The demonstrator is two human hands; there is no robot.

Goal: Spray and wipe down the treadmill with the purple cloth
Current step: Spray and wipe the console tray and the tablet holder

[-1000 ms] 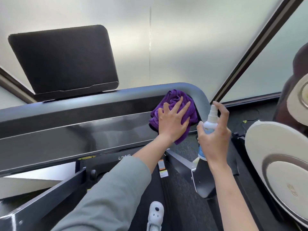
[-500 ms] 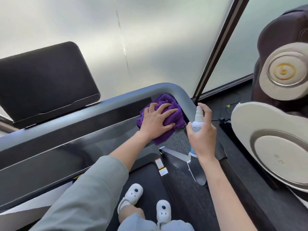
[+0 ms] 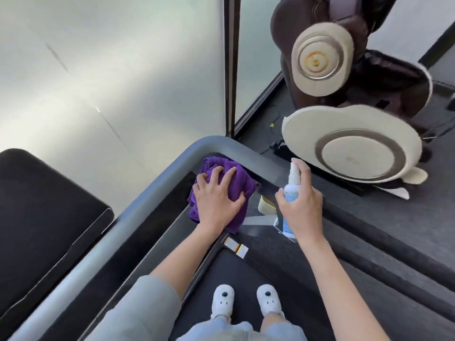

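My left hand (image 3: 218,199) presses the bunched purple cloth (image 3: 243,183) flat against the glossy black console panel of the treadmill, right inside the curved grey handrail corner (image 3: 206,143). My right hand (image 3: 301,207) grips a small white spray bottle (image 3: 291,185) with a blue label, held upright just to the right of the cloth, with the index finger over the nozzle. My feet in white shoes (image 3: 246,301) stand on the black treadmill belt (image 3: 246,269).
A brown and cream massage chair (image 3: 349,141) stands close on the right. A black tablet-like screen (image 3: 41,217) rises at the left behind the rail. Frosted glass walls with a dark frame post (image 3: 231,65) lie ahead.
The camera has tilted down and swung right, showing my feet and more of the chair. My left hand stays on the cloth in the rail corner; my right hand keeps the bottle beside it.
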